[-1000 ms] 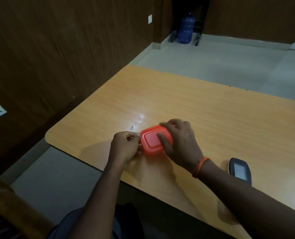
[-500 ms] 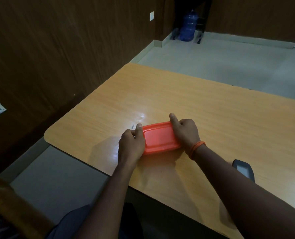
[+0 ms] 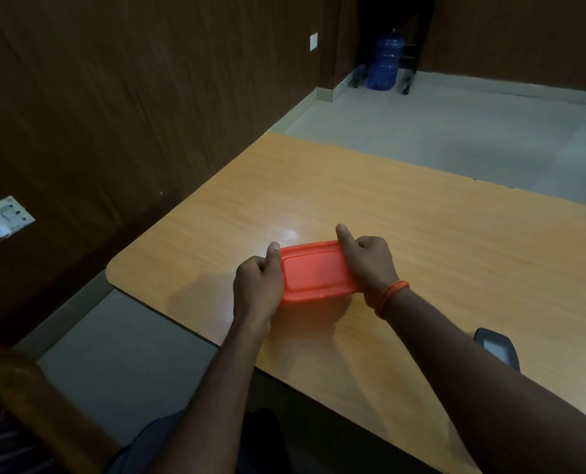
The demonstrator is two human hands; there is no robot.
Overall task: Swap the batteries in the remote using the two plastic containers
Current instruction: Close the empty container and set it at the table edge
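A red-lidded box [image 3: 317, 270] sits at centre frame on the desk [image 3: 404, 213], gripped at both ends. The left hand [image 3: 257, 285] is curled against its left end with the thumb on the lid's corner; the right hand [image 3: 367, 261] is wrapped round the right end, fingers [image 3: 344, 236] pressed along the lid's rim. The lid looks seated, so I'd judge the job barely begun: the box is not yet open, no batteries show, and the second box is out of view. The remote [image 3: 497, 348] lies untouched at lower right, half behind the right forearm and close to the desk's near edge.

The box is near the desk's left corner, with a drop to the floor left and below. Upward and rightward the desk is bare, giving plenty of room to set down a lid.
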